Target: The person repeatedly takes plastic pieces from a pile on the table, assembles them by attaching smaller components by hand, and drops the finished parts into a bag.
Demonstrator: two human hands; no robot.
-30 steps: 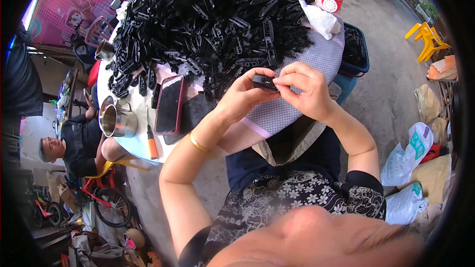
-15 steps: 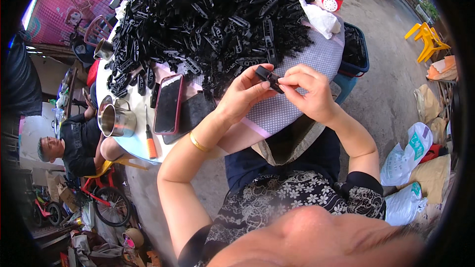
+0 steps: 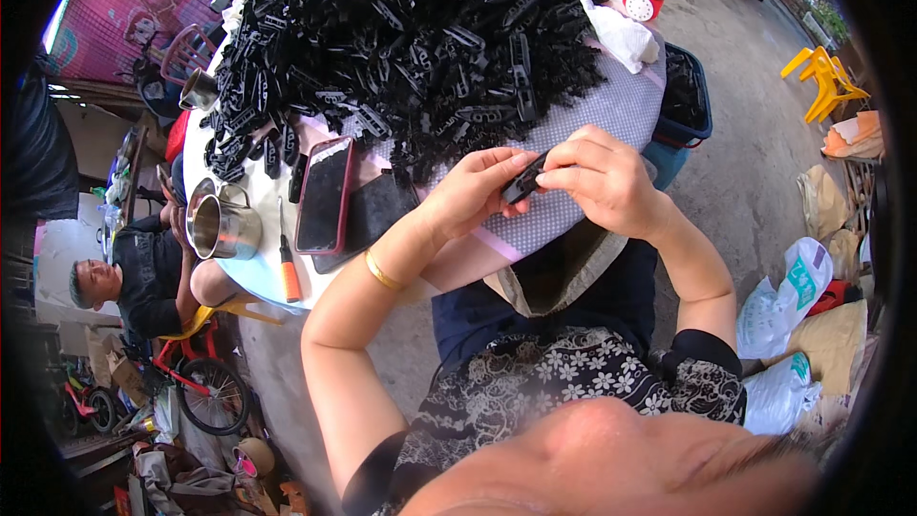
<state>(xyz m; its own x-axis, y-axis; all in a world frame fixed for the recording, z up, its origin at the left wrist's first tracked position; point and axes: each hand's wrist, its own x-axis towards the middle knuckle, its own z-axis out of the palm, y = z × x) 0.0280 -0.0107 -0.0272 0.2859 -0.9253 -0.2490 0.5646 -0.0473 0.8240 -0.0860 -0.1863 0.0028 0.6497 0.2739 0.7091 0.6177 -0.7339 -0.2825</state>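
Between my two hands is a small black plastic piece (image 3: 524, 182), long and narrow, held over the table's near edge. My left hand (image 3: 475, 193), with a gold bangle on its wrist, pinches one end between thumb and fingers. On the other end, the fingertips of my right hand (image 3: 600, 175) are closed, covering part of the piece. Just beyond my hands rises a large heap of similar black plastic pieces (image 3: 401, 48), some with pale markings. What the right fingertips grip in detail is hidden.
Left of my hands lie a phone (image 3: 325, 196), a dark flat pad (image 3: 375, 215), an orange-handled screwdriver (image 3: 288, 268) and a steel mug (image 3: 224, 227). A person (image 3: 143, 268) sits at the left. At the right stand a dark bin (image 3: 702, 105) and a yellow stool (image 3: 823, 81). A cloth bag (image 3: 564, 277) hangs at my lap.
The black piece has turned in my hands and now slants up to the right. My left fingers have curled further round it, and my right hand has shifted slightly.
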